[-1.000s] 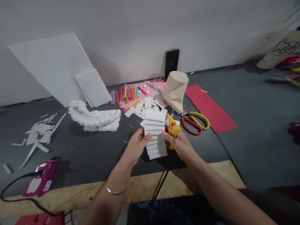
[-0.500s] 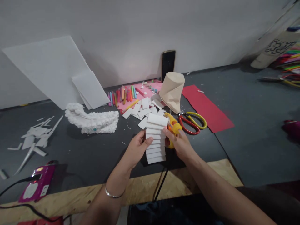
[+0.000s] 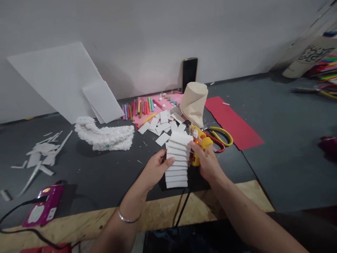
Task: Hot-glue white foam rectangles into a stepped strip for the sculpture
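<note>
A strip of overlapping white foam pieces [image 3: 177, 168] is pinched at its left edge between the thumb and fingers of my left hand [image 3: 155, 169]. My right hand [image 3: 207, 160] is closed round a yellow glue gun [image 3: 196, 160] with a small orange light lit, and its thumb and fingertips reach the strip's upper right edge. Beyond the strip lie loose white rectangles [image 3: 162, 139] in a heap. Scissors [image 3: 222, 135] with red and yellow handles lie just behind the glue gun, partly covered by it.
A fluffy white curved piece [image 3: 113, 137] and white scraps [image 3: 43, 151] lie leftward. Behind are coloured sticks [image 3: 142, 106], a beige paper cup shape [image 3: 194, 100], a phone [image 3: 189, 73] and red paper [image 3: 234, 123]. A purple power box [image 3: 43, 207] with cables sits front left.
Both hands, the strip and the glue gun have shifted slightly right. The glue gun has tilted a little, and the top of the strip sits further from the loose rectangles.
</note>
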The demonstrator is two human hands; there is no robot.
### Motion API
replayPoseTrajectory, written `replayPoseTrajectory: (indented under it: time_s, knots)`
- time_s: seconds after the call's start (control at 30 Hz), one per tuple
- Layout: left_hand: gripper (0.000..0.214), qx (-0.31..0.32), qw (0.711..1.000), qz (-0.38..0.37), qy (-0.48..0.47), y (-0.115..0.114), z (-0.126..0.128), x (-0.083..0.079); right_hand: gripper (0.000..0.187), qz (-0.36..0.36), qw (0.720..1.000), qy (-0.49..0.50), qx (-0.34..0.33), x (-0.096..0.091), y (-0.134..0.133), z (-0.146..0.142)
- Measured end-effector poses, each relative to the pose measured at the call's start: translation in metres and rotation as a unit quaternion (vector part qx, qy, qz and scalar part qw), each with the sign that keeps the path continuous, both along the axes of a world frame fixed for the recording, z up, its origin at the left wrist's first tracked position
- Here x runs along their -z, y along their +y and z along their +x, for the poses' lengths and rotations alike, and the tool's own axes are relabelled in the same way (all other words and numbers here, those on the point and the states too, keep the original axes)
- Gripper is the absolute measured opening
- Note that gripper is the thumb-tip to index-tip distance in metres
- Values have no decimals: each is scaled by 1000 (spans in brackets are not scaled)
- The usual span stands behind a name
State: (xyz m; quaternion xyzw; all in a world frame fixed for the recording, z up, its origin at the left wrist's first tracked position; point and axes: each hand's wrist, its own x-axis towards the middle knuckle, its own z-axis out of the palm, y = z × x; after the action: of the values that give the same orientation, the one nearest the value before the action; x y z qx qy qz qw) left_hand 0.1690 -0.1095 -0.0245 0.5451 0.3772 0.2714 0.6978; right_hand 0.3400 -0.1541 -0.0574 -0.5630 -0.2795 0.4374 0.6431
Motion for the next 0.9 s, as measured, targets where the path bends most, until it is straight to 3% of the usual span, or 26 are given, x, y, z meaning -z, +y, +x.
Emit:
replayPoseTrajectory:
  time_s: [0.23,0.3,0.37,0.47,0.6,0.7,0.9]
  knots:
    - [48,23,999,-21,-8,6,-7,0,35,0,999,45,12,1,-3,4]
    - [48,-30,999,-7,24,15,-15,-2,35,-1,999,34,14,-1,-4,8]
    - [41,-103,988,62,94,25,-22,-3,36,-7,1000,18,12,-4,-5,13]
    - [21,-131,942,204,230,37,-27,-4,37,-17,1000,-5,7,-8,-6,19]
    - [4,-72,863,348,358,48,-22,3,37,-25,1000,-10,-14,-13,-10,25]
    - [7,-42,819,402,407,60,-16,11,34,-38,998,-27,-47,-14,-15,28]
    - [22,-41,757,483,439,94,5,22,35,-78,989,-87,-95,-11,-23,29]
